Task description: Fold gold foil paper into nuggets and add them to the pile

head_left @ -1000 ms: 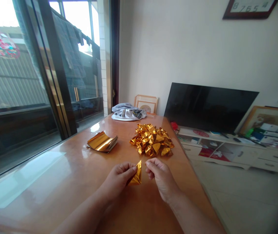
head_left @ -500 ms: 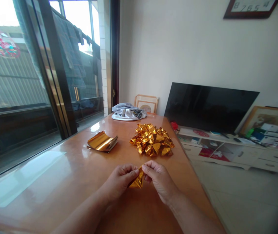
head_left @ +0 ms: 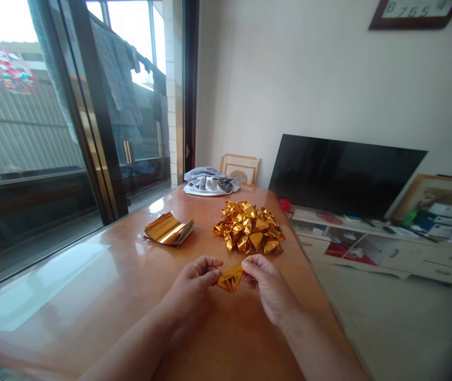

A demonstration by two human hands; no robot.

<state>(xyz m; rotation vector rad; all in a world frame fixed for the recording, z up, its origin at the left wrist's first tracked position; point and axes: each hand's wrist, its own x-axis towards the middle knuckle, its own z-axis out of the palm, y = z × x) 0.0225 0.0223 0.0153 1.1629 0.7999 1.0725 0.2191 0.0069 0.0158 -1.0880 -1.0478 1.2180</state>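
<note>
In the head view, the left hand (head_left: 192, 283) and right hand (head_left: 271, 288) hover over a shiny wooden table (head_left: 91, 275), both grasping a small folded piece of gold foil (head_left: 230, 279) between them, pinching its opposite ends with the fingers curled. Just past the hands, at 12 o'clock, lies a heap of crumpled-looking folded gold foil (head_left: 248, 228). A stack of gold foil sheets (head_left: 167, 229), its top sheets curling, sits at 11 o'clock. Farther off on the table, near 12 o'clock, lies a gray-and-white cloth (head_left: 210, 182), and a dark television (head_left: 347, 174) stands at 1 o'clock beyond the table.
</note>
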